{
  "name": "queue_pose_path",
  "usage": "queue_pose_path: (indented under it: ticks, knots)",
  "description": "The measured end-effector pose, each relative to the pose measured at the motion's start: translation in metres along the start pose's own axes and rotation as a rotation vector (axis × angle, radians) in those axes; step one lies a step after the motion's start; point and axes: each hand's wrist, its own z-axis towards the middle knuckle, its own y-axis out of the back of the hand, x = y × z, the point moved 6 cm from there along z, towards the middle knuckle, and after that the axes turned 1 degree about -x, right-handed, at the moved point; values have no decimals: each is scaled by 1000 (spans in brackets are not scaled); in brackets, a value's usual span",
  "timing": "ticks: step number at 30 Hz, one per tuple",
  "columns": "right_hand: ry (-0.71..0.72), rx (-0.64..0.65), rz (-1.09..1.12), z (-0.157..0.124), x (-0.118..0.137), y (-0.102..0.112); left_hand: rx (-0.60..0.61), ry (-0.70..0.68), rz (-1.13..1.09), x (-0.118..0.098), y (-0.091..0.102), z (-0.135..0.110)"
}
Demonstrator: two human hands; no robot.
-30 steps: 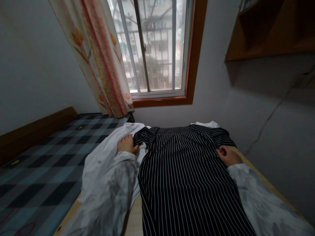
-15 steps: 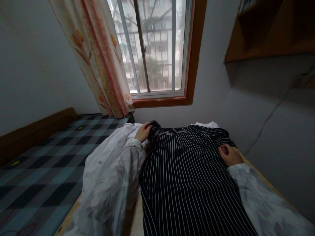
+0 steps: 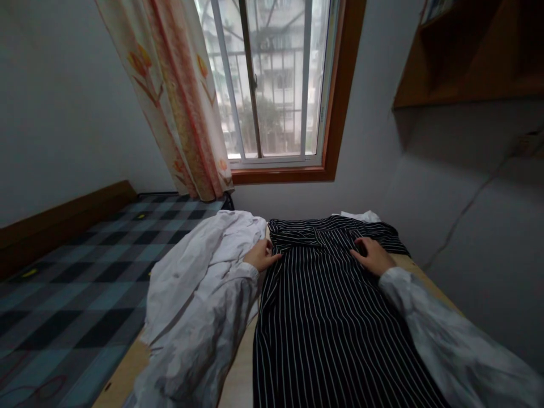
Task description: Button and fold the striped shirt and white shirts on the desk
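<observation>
A black shirt with thin white stripes (image 3: 335, 317) lies spread on a wooden board. One of its sleeves (image 3: 295, 239) is folded inward across the upper left part. My left hand (image 3: 260, 256) rests at the shirt's left edge just below that folded sleeve, thumb apart from the fingers and nothing held. Over the shirt's upper right side is my right hand (image 3: 374, 258), fingers curved and parted from the thumb, near or touching the cloth. Crumpled white cloth (image 3: 199, 255) lies left of the shirt, partly behind my left forearm.
To the left is a bed surface with a checked cover (image 3: 97, 272). A floral curtain (image 3: 178, 113) hangs beside the window (image 3: 280, 85) ahead. More white cloth (image 3: 361, 216) shows at the board's far end. A wooden shelf (image 3: 463, 68) juts from the right wall.
My left hand has let go of the sleeve's dark bunched end, which now lies folded inward over the shirt, and has come slightly nearer. My right hand has moved left over the shirt and opened.
</observation>
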Motion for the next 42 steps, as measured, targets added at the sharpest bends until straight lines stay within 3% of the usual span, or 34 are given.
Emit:
queue_pose_path:
  ticks: [3, 7, 11, 14, 18, 22, 27, 31, 38, 42]
  knots:
    - [148, 90, 39, 32, 57, -26, -22, 72, 131, 9, -2, -17]
    - [302, 167, 65, 65, 133, -66, -120, 8, 249, -4, -12, -31]
    - [241, 169, 132, 88, 162, -96, -165, -17, 268, -8, -18, -35]
    - [109, 108, 153, 110, 152, -105, -147, -41, 215, -4, -17, -36]
    - [-93, 21, 180, 151, 121, -102, -170, -59, 131, 0, -14, -37]
    - [-266, 31, 192, 179, 87, -98, -192, -69, 68, 0, -13, -38]
    - [-395, 231, 174, 161, 50, -108, -201, 2, 20, 2, -14, -39]
    - [-372, 338, 159, 135, 36, -113, -203, 89, 22, 4, -14, -39]
    - [-270, 197, 171, 125, 31, -89, -95, 7, 203, -14, -16, -43]
    - [-291, 174, 159, 121, 26, -77, -58, 73, 308, -22, -12, -44]
